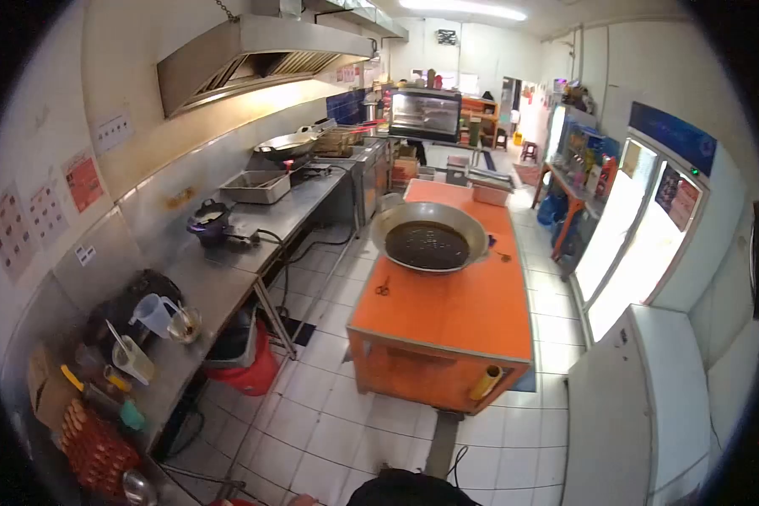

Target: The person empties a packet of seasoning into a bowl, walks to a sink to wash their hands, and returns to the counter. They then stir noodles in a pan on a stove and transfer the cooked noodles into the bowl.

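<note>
At the bottom edge, a small skin-coloured patch [302, 500] shows, perhaps part of my left hand; its fingers cannot be made out. A bit of something red lies at the edge beside it. My right hand is out of the picture. Dark cloth [409, 489] fills the bottom middle. Ahead stands an orange table [434, 316] bearing a large wok [382, 221] with dark liquid [426, 244] in it. Scissors [383, 287] lie on the tabletop in front of the wok.
On the left, a steel counter [228, 282] holds a measuring jug [152, 314], a dark pot [208, 221] and a metal tray [255, 187]. Egg trays [97, 451] sit lower left. A red bin [257, 367] stands under the counter. To the right are a white cabinet [611, 405] and a glass-door fridge [641, 228].
</note>
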The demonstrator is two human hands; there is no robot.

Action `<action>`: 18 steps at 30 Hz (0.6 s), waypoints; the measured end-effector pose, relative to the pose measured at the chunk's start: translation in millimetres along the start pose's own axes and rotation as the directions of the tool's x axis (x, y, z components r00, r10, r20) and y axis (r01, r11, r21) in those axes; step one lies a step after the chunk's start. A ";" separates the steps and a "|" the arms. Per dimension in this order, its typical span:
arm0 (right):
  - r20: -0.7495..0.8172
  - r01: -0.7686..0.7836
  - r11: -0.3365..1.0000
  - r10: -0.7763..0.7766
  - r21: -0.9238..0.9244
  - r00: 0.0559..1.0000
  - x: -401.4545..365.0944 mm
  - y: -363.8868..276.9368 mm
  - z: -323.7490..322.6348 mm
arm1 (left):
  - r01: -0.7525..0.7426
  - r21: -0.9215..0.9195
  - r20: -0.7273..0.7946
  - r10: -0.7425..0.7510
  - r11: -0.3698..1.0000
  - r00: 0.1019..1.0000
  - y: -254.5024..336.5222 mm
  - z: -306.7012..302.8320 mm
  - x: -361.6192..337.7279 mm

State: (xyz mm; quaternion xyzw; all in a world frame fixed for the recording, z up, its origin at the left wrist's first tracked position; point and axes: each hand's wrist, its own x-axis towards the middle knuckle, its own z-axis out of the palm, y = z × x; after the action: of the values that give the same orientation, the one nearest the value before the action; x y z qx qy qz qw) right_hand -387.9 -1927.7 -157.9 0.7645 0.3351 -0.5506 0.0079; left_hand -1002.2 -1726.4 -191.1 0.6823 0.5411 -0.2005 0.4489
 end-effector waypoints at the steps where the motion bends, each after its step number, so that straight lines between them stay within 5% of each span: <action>1: 0.004 0.041 0.985 -0.041 -0.168 0.999 27.4 -18.7 -14.4 | 0.113 -0.275 -0.034 -0.128 0.955 0.991 -7.9 1.8 -19.8; 3: 0.025 0.126 0.899 -0.127 -0.420 0.992 95.5 -67.9 -52.8 | 0.184 -0.631 -0.080 -0.299 0.754 0.951 -20.2 -0.2 -49.2; 5: 0.173 0.007 0.994 -0.026 0.107 0.985 172.7 -157.0 -111.8 | 0.155 -0.822 -0.100 -0.406 0.548 0.908 -21.1 6.0 -71.4; 6: 0.245 -0.110 0.935 0.025 0.338 0.969 207.8 -204.3 -141.8 | 0.128 -0.881 -0.102 -0.448 0.456 0.888 -17.2 6.7 -79.4; 7: 0.090 0.065 0.909 -0.111 0.411 0.990 262.1 -228.1 -157.4 | 0.101 -0.923 -0.098 -0.481 0.371 0.871 -13.0 6.6 -85.9; 9: 0.127 0.097 0.963 -0.132 0.252 0.983 311.5 -339.3 -189.4 | 0.048 -0.975 -0.079 -0.539 0.217 0.839 -9.0 4.5 -90.0; 11: 0.324 0.124 0.982 -0.165 0.142 0.932 399.5 -421.7 -205.1 | 0.009 -0.995 -0.048 -0.577 0.095 0.816 -7.0 -5.8 -84.9; 14: 0.411 0.435 0.845 -0.294 -0.310 0.863 326.7 -607.5 -168.0 | -0.036 -0.999 -0.012 -0.608 -0.027 0.794 -13.7 -29.1 -69.2; 18: 0.495 0.631 0.736 -0.465 -0.244 0.734 198.2 -776.1 -106.1 | -0.082 -0.996 -0.051 -0.593 -0.026 0.803 -54.8 -94.0 -36.2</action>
State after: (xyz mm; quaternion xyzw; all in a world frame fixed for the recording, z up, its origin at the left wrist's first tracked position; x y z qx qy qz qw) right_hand -670.0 -1185.8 -7.0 0.4793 0.6449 -0.5918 0.0643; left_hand -1084.6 -1668.0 -136.7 0.0799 0.7352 0.3213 0.5915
